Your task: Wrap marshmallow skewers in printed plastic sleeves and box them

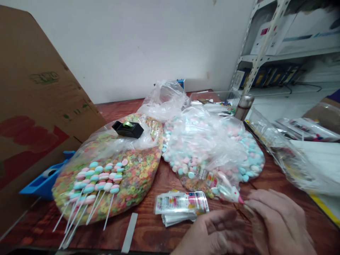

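Note:
My right hand (276,219) is at the lower right, its fingertips pinched on the pink-tipped end of a clear printed candy bag (220,186). My left hand (212,230) lies just below, fingers apart and holding nothing, next to a stack of printed plastic packets (180,207). Farther left, several pastel marshmallow skewers (98,180) rest on a large clear bag of coloured cereal rings (138,177). A black tape dispenser (128,129) sits on that bag. Behind my hands lies a clear bag of pink and blue marshmallows (212,148).
The red-brown wooden table (79,233) holds everything. A large cardboard sheet (34,99) leans at the left beside a blue plastic holder (45,182). At the back stand a steel flask (243,107) and a clear plastic box (215,101). Plastic-wrapped packs (300,141) lie right.

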Motion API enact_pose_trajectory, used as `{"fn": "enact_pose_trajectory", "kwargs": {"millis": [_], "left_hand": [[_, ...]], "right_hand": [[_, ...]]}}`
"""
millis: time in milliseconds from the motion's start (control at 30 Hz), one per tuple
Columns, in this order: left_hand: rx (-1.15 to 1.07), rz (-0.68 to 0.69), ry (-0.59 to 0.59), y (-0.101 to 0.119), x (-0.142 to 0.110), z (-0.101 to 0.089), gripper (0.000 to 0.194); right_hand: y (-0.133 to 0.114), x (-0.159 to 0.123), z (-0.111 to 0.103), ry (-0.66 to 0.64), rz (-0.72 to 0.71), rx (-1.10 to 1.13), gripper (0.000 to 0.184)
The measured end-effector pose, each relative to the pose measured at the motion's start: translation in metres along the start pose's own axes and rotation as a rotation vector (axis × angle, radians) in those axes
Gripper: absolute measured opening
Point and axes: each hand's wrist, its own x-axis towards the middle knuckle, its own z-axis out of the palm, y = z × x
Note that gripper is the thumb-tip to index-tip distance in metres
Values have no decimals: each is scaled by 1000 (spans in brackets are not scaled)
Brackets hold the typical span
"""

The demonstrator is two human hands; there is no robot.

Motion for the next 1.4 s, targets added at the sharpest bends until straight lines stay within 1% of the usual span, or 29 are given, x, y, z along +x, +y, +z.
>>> {"fn": "enact_pose_trajectory", "kwargs": {"millis": [33, 67, 100, 133, 167, 200, 267, 300, 333, 367, 400, 433, 467, 533, 633, 700, 767, 833, 933, 1000, 1067, 1133, 1233, 1300, 1400], "left_hand": [[-155, 42, 10, 0, 8, 6, 59], [-249, 125, 57, 2, 15, 11, 57], [-297, 214, 127, 5, 20, 14, 48], [-317, 272, 203, 8, 24, 15, 37], [-323, 296, 279, 11, 26, 15, 27], [-323, 296, 346, 14, 27, 15, 20], [-302, 281, 432, 15, 26, 16, 19], [-278, 283, 453, 14, 26, 16, 21], [-247, 292, 466, 12, 25, 17, 22], [-216, 304, 475, 11, 25, 18, 22], [-191, 316, 481, 9, 24, 20, 23], [-173, 331, 490, 8, 24, 21, 23], [-162, 349, 504, 8, 24, 22, 23], [-141, 372, 544, 9, 23, 24, 24], [-119, 394, 621, 12, 24, 24, 28], [-150, 410, 684, 10, 25, 19, 34], [-200, 401, 713, 6, 27, 12, 31], [-241, 372, 684, 2, 29, 3, 32], [-326, 344, 640, 0, 30, -7, 39], [-383, 332, 651, 2, 31, -8, 40], [-411, 327, 663, 5, 31, -7, 42], [-413, 322, 658, 6, 30, -5, 43], [-396, 324, 640, 6, 28, -4, 41], [-364, 335, 627, 5, 27, -3, 39], [-281, 359, 626, 2, 26, 0, 36]], "right_hand": [[0, -2, -2, -3, -27, 32, 16], [0, -6, -3, -18, -47, 74, 19], [1, -11, -2, -31, -38, 122, 22], [0, -16, 0, -44, 16, 177, 24], [-1, -22, 3, -56, 123, 241, 28], [-3, -27, 7, -81, 271, 326, 34], [-11, -32, 16, -158, 617, 593, 47], [-16, -33, 21, -201, 785, 761, 49], [-21, -32, 25, -237, 923, 927, 46], [-26, -30, 28, -255, 1022, 1069, 40], [-29, -28, 30, -259, 1084, 1168, 34], [-32, -25, 31, -263, 1113, 1217, 31], [-33, -23, 32, -272, 1109, 1227, 29], [-34, -21, 32, -315, 1041, 1191, 28], [-34, -26, 33, -400, 944, 1057, 26], [-34, -31, 35, -432, 915, 934, 31], [-34, -34, 35, -422, 876, 806, 39], [-34, -33, 33, -379, 816, 734, 42], [-35, -28, 27, -226, 757, 710, 36], [-38, -27, 24, -126, 716, 692, 33], [-40, -27, 23, -84, 645, 661, 33], [-41, -28, 24, -85, 570, 636, 32], [-39, -30, 26, -150, 478, 622, 29], [-37, -29, 28, -186, 470, 627, 28], [-37, -27, 30, -219, 506, 672, 24]]}}
